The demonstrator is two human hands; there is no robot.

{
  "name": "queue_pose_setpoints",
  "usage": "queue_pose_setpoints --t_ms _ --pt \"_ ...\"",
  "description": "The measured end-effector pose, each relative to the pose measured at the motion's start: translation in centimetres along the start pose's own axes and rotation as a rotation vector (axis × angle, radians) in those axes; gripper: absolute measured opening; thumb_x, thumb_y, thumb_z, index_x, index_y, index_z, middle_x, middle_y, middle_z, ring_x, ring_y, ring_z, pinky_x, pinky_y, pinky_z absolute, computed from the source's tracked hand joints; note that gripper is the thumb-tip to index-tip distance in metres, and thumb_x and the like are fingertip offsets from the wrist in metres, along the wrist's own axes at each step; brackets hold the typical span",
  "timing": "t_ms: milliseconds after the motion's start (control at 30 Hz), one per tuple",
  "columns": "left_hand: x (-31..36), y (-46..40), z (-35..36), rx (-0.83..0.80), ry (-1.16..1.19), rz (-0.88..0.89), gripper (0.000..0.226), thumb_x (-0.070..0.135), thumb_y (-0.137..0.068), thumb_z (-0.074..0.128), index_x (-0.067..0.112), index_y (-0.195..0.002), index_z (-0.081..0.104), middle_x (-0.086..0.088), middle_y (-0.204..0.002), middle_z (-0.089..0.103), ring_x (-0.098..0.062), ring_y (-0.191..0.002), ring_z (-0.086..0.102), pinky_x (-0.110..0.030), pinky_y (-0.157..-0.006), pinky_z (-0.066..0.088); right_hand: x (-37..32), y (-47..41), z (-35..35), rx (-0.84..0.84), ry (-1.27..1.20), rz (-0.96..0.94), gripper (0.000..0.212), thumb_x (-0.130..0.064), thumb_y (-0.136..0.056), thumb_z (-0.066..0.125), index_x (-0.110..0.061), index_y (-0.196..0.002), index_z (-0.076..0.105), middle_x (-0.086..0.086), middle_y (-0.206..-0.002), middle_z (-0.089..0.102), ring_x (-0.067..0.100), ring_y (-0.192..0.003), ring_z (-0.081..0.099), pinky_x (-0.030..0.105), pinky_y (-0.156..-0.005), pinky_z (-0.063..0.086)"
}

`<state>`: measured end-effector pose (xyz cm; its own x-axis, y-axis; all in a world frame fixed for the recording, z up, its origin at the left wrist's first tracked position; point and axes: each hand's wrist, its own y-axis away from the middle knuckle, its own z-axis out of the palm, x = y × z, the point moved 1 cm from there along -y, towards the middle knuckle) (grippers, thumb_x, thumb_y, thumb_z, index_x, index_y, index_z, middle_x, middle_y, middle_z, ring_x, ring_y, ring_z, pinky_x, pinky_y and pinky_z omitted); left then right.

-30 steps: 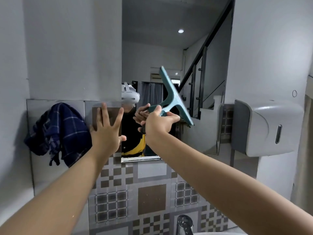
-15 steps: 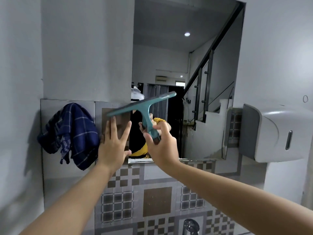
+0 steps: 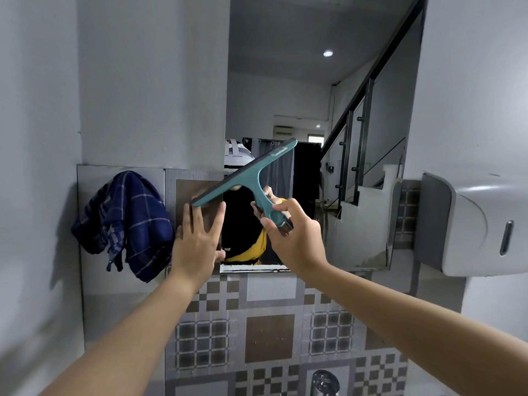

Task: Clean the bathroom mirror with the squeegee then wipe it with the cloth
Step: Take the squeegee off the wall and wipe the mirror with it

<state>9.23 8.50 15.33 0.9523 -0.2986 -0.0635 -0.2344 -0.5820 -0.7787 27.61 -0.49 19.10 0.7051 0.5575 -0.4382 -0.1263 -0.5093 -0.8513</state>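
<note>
The tall wall mirror [image 3: 323, 90] fills the centre of the head view. My right hand [image 3: 294, 235] grips the handle of a teal squeegee [image 3: 245, 175], whose blade lies tilted, left end low, across the mirror's lower left part. My left hand [image 3: 197, 238] is flat with fingers spread on the tiled wall at the mirror's left edge, just under the blade's low end. A dark blue checked cloth [image 3: 125, 224] hangs on the wall to the left of that hand.
A white wall dispenser [image 3: 474, 224] juts out at the right, level with the mirror's bottom. Patterned tiles [image 3: 268, 338] cover the wall below the mirror. A chrome tap [image 3: 324, 382] shows at the bottom edge. White walls close in on both sides.
The squeegee has swung from pointing up-right, blade near upright, to lying tilted across the mirror's lower left. My left hand has stayed flat at the mirror's edge.
</note>
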Motion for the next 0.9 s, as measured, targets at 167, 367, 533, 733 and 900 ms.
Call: queue_pose_setpoints --t_ms 167,367,533,733,900 --pt "0.1 0.0 0.1 0.003 0.015 -0.016 0.113 0.041 -0.064 0.081 0.023 -0.151 0.012 -0.034 -0.152 0.013 -0.05 -0.139 0.019 -0.055 -0.096 0.044 -1.3 -1.7 0.3 0.112 -0.052 -0.018 0.024 -0.029 -0.089 0.068 -0.018 -0.105 0.054 0.008 -0.069 0.067 0.024 -0.056 0.061 0.044 -0.054 0.055" --pt "0.1 0.0 0.4 -0.02 0.023 -0.028 0.111 0.043 -0.067 0.078 0.025 -0.151 0.007 -0.031 -0.154 0.008 -0.048 -0.141 0.013 -0.055 -0.1 0.041 -1.0 -2.8 0.7 0.132 0.005 -0.059 0.026 -0.029 -0.089 0.067 -0.016 -0.107 0.054 -0.002 -0.057 0.058 0.016 -0.049 0.054 0.042 -0.063 0.054" --pt "0.0 -0.1 0.4 -0.036 0.045 -0.024 0.109 0.044 -0.074 0.072 0.027 -0.151 -0.002 -0.029 -0.155 -0.004 -0.046 -0.143 0.003 -0.055 -0.105 0.036 0.3 -2.2 -0.4 0.084 0.002 -0.086 0.025 -0.028 -0.088 0.068 -0.015 -0.105 0.055 -0.002 -0.061 0.062 0.012 -0.048 0.054 0.028 -0.052 0.048" --pt "0.1 -0.1 0.2 -0.05 0.061 -0.03 0.107 0.046 -0.079 0.066 0.03 -0.148 -0.015 -0.026 -0.154 -0.017 -0.042 -0.144 -0.008 -0.053 -0.11 0.029 2.2 -2.9 -4.1 0.043 0.131 -0.135 0.027 -0.03 -0.086 0.071 -0.017 -0.106 0.059 -0.001 -0.065 0.066 0.008 -0.044 0.053 0.029 -0.042 0.049" --pt "0.2 -0.2 0.2 -0.093 0.048 -0.052 0.109 0.047 -0.083 0.059 0.033 -0.14 -0.032 -0.023 -0.151 -0.03 -0.039 -0.142 -0.019 -0.049 -0.114 0.024 5.1 -2.9 -8.5 0.029 0.236 -0.123 0.027 -0.029 -0.084 0.072 -0.018 -0.105 0.06 0.001 -0.071 0.069 0.022 -0.053 0.063 0.045 -0.047 0.056"
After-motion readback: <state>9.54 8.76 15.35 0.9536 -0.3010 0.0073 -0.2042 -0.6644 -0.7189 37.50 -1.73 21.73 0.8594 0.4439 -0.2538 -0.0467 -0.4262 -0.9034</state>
